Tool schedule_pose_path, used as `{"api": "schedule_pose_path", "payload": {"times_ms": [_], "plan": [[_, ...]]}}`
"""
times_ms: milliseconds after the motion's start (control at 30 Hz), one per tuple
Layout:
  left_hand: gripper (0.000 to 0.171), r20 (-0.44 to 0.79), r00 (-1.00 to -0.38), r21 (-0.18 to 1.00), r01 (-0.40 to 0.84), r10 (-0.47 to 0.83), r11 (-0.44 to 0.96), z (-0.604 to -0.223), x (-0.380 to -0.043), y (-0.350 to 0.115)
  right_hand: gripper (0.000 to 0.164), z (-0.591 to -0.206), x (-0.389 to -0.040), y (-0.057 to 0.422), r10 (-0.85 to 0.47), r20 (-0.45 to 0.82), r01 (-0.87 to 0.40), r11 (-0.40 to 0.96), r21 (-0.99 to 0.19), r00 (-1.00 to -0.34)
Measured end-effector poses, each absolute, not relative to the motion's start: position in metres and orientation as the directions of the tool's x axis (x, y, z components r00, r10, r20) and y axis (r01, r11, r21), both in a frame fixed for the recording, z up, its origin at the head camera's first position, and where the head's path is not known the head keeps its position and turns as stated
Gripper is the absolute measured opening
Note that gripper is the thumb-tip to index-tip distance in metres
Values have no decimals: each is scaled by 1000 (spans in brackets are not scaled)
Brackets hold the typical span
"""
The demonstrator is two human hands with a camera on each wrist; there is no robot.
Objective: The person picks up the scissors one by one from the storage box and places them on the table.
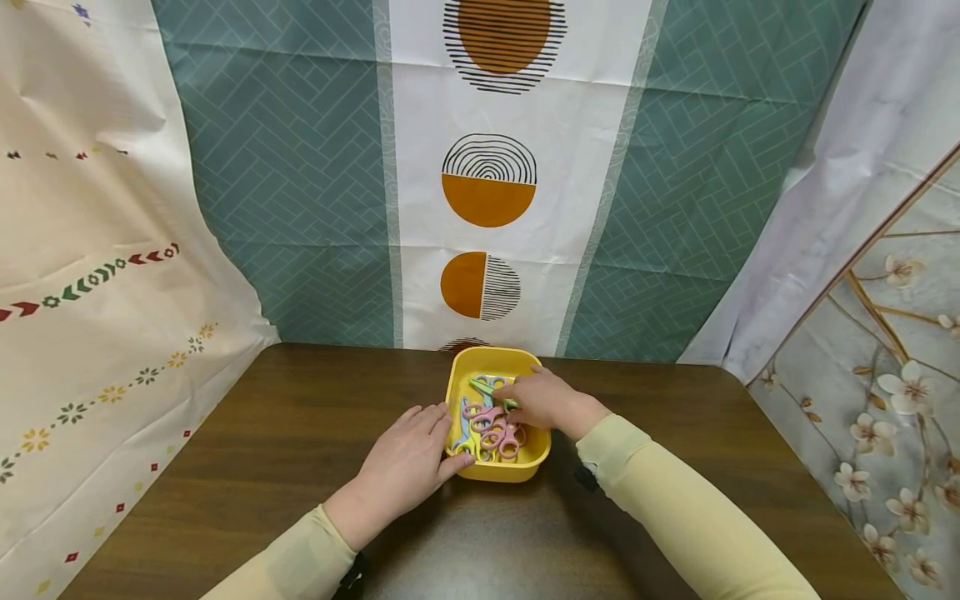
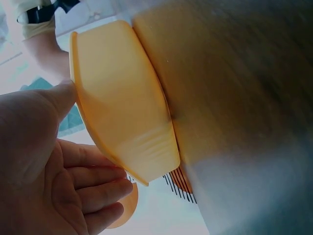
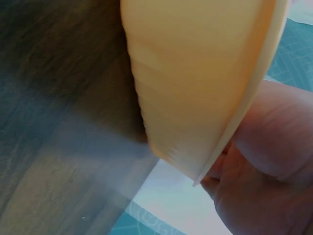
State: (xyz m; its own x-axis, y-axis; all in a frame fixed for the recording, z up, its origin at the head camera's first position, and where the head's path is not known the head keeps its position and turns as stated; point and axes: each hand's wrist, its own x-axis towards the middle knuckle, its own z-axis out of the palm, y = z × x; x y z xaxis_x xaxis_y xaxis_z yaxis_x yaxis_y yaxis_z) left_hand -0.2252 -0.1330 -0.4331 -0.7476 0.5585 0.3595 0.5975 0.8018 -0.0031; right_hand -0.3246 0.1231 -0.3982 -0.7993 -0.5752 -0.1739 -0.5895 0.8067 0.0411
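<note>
Near the back of the table, a yellow plastic bin (image 1: 498,473) holds several small scissors. Among them are pink scissors (image 1: 510,440), blue scissors (image 1: 463,421) and yellow scissors (image 1: 467,447). My left hand (image 1: 408,454) rests against the bin's left side, thumb at the front rim. In the left wrist view its fingers (image 2: 98,191) lie loosely along the rim. Reaching over the right rim, my right hand (image 1: 547,400) has its fingertips on green scissors (image 1: 480,386) inside, their middle hidden under the fingers. The right wrist view shows the curled fingers partly behind the bin wall (image 3: 195,73).
The dark wooden table (image 1: 300,433) extends around the bin. A patterned curtain (image 1: 487,108) hangs right behind its back edge. A cream cloth (image 1: 90,333) hangs at the left, and a floral cloth (image 1: 885,433) at the right.
</note>
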Motion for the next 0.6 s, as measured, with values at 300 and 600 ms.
{"api": "schedule_pose_path", "payload": {"times_ms": [300, 600], "plan": [[72, 367, -742, -5, 602, 561, 799, -435, -225, -133, 49, -404, -319, 125, -637, -57, -639, 763, 94, -769], [73, 401, -726, -39, 596, 559, 802, -435, -225, -132, 49, -395, -310, 134, -595, 63, -593, 804, 55, -801]]}}
